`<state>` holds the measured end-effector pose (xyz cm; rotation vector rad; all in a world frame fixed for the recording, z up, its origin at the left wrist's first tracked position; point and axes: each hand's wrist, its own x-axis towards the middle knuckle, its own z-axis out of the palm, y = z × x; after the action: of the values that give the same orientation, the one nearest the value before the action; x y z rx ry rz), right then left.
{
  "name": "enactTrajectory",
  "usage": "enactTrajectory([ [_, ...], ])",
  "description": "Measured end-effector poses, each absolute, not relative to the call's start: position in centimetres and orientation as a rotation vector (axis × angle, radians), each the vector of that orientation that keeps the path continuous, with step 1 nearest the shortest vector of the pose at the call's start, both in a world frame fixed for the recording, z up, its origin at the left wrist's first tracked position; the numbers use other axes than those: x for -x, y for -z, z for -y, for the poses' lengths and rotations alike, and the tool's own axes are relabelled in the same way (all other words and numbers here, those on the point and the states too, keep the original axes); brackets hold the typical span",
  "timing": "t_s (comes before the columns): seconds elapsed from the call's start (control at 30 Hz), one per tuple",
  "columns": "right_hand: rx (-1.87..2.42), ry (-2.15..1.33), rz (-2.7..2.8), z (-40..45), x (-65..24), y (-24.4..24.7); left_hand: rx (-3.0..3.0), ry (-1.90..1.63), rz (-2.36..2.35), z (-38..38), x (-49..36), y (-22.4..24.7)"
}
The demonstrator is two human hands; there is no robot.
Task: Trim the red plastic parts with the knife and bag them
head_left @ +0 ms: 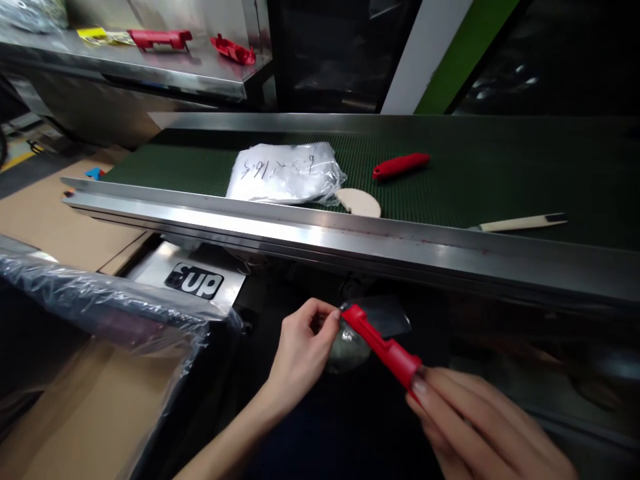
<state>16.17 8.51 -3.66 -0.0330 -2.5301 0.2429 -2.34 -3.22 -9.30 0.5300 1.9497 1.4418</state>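
Note:
My right hand (480, 420) grips the lower end of a long red plastic part (380, 343), which slants up and left. At its far tip, my left hand (303, 350) has thumb and forefinger pinched together, seemingly on the edge of a clear plastic bag (393, 317). The thin bag hangs beside and behind the red part; whether the tip is inside it I cannot tell. Both hands are in front of the conveyor, below its metal rail (310, 230).
On the green belt (480, 173) lie a pack of clear bags (287, 173) with handwriting, a red handle-like piece (401, 165), a beige disc (360, 202) and a cream-handled tool (523, 223). A plastic-lined box (115, 300) stands left. Red parts (160, 40) rest on a steel shelf.

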Motion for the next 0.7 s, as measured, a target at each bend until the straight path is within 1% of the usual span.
enactTrajectory([
  [0.2, -0.223, -0.278, 2.614, -9.7, -15.3, 5.1, -0.609, -1.472, -1.874, 3.7, 2.1, 8.7],
  [0.33, -0.404, -0.355, 2.686, -10.6, -15.1, 5.7, -0.836, -1.477, -1.917, 4.2, 2.0, 8.8],
  [0.4, -0.421, -0.349, 2.699, -10.6, -14.6, 5.6, -0.934, -1.502, -1.929, 4.4, 1.8, 9.5],
  [0.53, -0.208, -0.390, 2.586, -9.2, -13.4, 6.5, -0.952, -1.650, -2.011, 5.0, 0.7, 11.5],
  [0.7, 0.365, -0.542, 2.220, -5.4, -12.8, 9.1, -0.941, -1.811, -2.040, 5.4, -1.8, 13.3],
])
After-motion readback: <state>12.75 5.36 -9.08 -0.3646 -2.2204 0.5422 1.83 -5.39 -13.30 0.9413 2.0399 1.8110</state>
